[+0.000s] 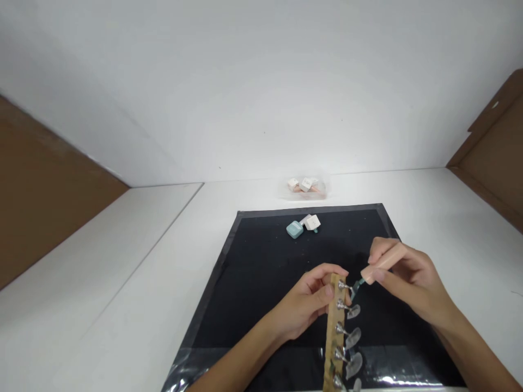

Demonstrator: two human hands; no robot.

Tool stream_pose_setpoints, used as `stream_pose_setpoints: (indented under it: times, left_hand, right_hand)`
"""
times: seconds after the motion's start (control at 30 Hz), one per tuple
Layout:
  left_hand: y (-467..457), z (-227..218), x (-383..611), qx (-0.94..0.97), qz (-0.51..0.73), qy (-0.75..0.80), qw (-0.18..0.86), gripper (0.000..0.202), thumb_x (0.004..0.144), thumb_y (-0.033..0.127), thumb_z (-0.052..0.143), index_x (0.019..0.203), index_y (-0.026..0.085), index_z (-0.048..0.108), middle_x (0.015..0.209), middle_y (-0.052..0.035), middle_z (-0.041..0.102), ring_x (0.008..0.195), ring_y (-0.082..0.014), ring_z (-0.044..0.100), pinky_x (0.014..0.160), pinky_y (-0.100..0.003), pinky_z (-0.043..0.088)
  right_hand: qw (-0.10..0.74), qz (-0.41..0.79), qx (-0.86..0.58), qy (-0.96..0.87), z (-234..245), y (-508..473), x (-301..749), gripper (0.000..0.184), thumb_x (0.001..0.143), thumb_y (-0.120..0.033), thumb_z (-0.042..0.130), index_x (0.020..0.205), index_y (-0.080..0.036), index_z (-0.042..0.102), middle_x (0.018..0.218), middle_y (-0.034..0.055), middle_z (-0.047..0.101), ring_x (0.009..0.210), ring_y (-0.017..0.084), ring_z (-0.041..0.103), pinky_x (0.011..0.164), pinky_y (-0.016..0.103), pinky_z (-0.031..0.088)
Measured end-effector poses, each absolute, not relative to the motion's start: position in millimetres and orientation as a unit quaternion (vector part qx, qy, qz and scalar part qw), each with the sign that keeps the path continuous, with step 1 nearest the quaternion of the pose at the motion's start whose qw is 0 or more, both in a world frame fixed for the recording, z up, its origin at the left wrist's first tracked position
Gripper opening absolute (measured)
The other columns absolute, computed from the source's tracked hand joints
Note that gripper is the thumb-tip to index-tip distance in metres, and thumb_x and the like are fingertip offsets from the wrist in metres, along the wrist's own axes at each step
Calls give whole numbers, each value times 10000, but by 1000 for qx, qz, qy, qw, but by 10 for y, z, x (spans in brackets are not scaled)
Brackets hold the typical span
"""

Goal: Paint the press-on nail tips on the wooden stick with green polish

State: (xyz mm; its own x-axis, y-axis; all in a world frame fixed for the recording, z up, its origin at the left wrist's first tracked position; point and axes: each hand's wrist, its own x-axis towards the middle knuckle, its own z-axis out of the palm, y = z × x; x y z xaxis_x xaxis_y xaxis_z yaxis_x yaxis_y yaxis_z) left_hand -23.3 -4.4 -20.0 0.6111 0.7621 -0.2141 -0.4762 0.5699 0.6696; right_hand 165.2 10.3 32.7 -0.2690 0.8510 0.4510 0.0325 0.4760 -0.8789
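Head view: left hand [308,302] grips wooden strip [334,337], right hand [402,275] grips brush [378,267], above black mat [261,283], clear of its edges.

No readable text, small bottles on the black mat [261,283] and in the clear tray [304,193] too blurred to show labels

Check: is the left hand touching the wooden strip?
Touching. Head view shows the left hand with its fingers wrapped around the top of the wooden strip, thumb pressed on its face.
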Motion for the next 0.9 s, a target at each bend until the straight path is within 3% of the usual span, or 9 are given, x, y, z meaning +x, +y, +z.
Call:
stream_pose_setpoints:
  times: [0.13, 0.27, 0.47, 0.67, 0.77, 0.9]
  left_hand:
    - [-44, -196, -231, 280, 369, 241, 853, 361, 635, 388, 793, 916, 194, 677, 703, 15, 675, 654, -93, 648, 618, -182, 471]
    - [-42, -182, -230, 272, 371, 244, 854, 370, 619, 376, 805, 913, 185, 686, 692, 14, 676, 636, -94, 648, 600, -181, 473]
    - [-42, -183, -230, 271, 370, 252, 852, 393, 616, 380, 805, 934, 179, 690, 712, 3, 680, 649, -101, 645, 619, -193, 470]
    - [-48, -185, -223, 265, 371, 261, 851, 405, 617, 388, 805, 954, 188, 701, 728, 7, 673, 661, -94, 634, 655, -203, 469]
    - [-47, -170, -220, 255, 373, 264, 852, 416, 604, 387, 813, 954, 189, 708, 711, 5, 676, 648, -95, 639, 636, -197, 471]
    - [-44, -163, -209, 239, 381, 272, 851, 395, 613, 376, 811, 950, 193, 716, 682, 3, 675, 615, -96, 644, 594, -184, 467]
  right_hand:
    - [535, 369, -373, -662, 335, 139, 1675, 192, 828, -291, 659, 650, -219, 644, 654, 13, 614, 571, 129, 541, 474, 246, 419]
    - [565, 394, -326, -648, 326, 127, 1673, 177, 836, -291, 654, 671, -228, 654, 653, 18, 630, 608, 146, 571, 515, 267, 459]
    - [516, 391, -333, -685, 343, 119, 1649, 186, 838, -302, 648, 671, -221, 661, 656, 22, 638, 577, 139, 555, 471, 258, 428]
    - [552, 398, -317, -661, 299, 133, 1681, 164, 851, -285, 636, 701, -226, 662, 684, 16, 633, 622, 136, 566, 525, 256, 451]
    - [532, 416, -273, -686, 281, 115, 1672, 118, 867, -266, 617, 769, -239, 677, 707, 16, 653, 633, 139, 564, 550, 272, 462]
    - [512, 392, -319, -694, 277, 125, 1658, 128, 854, -242, 630, 731, -238, 665, 710, 13, 634, 624, 139, 558, 509, 263, 428]
